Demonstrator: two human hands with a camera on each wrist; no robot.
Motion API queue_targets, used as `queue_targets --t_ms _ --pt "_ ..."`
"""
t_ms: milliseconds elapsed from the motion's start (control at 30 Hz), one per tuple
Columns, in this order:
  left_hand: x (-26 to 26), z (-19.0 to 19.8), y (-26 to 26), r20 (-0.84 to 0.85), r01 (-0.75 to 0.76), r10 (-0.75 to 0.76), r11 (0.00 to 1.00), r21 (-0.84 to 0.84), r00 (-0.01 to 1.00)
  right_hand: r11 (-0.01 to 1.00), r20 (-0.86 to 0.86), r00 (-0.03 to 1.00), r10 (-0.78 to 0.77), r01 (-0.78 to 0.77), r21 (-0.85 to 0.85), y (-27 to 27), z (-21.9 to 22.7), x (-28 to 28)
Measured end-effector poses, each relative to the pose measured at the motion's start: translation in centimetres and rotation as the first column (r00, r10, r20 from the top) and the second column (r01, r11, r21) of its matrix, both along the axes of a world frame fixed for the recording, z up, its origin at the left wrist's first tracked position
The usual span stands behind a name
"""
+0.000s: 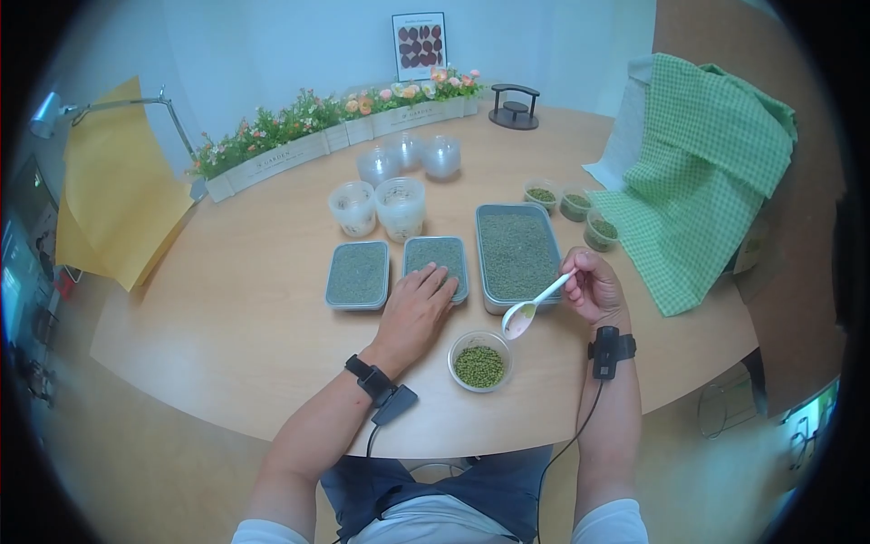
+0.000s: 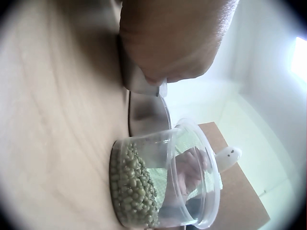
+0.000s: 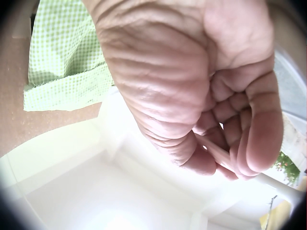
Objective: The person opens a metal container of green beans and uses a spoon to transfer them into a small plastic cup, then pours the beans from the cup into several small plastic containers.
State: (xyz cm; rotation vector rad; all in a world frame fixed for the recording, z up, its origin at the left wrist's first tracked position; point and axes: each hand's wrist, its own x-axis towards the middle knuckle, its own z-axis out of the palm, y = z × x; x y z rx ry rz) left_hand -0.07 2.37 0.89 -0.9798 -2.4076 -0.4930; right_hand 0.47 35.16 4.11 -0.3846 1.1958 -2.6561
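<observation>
My right hand [image 1: 594,288] pinches a white spoon [image 1: 542,299] by its handle, and the spoon's bowl hangs over the table just behind a clear cup [image 1: 458,374] of green beans [image 1: 480,366]. In the right wrist view the fingers [image 3: 264,134] curl round the handle. My left hand [image 1: 415,308] lies over the near part of a small tub [image 1: 444,249] of dark grey-green grains, its fingers spread across the top. The left wrist view shows the cup of beans [image 2: 132,187] close beside this hand, with the tub's rim under it.
A matching small tub [image 1: 357,274] stands to the left, and a larger one [image 1: 517,249] to the right. Behind are frosted cups [image 1: 400,208], clear cups [image 1: 441,157] and several small bean cups [image 1: 601,231]. Flower boxes [image 1: 290,154] line the back; a green checked cloth [image 1: 698,172] hangs right.
</observation>
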Motion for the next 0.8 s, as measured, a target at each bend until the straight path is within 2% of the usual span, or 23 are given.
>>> queue_targets --t_ms 300,533,600,633,700,800 --pt "-0.2 -0.6 0.1 -0.014 -0.026 0.024 0.995 -0.096 1.0 1.0 -0.03 0.999 0.013 -0.013 0.006 -0.4 0.0 -0.2" --pt "0.5 0.0 0.0 0.037 -0.01 0.013 0.997 -0.079 0.999 1.0 -0.031 0.999 0.03 -0.03 0.004 -1.6 1.3 0.5" --pt "0.5 0.0 -0.2 0.056 -0.005 0.01 0.996 -0.085 0.998 0.998 0.062 0.996 -0.059 0.06 -0.018 -1.6 2.1 0.9" --pt "0.4 0.1 -0.2 0.042 0.011 -0.007 0.996 -0.091 0.999 0.997 0.048 0.996 -0.075 0.076 -0.025 -0.9 2.0 0.9" --pt "0.3 0.5 -0.3 0.092 0.043 -0.039 0.998 -0.041 0.995 0.982 0.115 0.987 -0.115 0.13 -0.137 1.3 1.0 0.3" --pt "0.6 1.7 -0.4 0.029 0.039 -0.039 0.999 -0.001 0.999 0.956 0.173 0.964 -0.2 0.231 -0.181 5.4 -0.5 0.5"
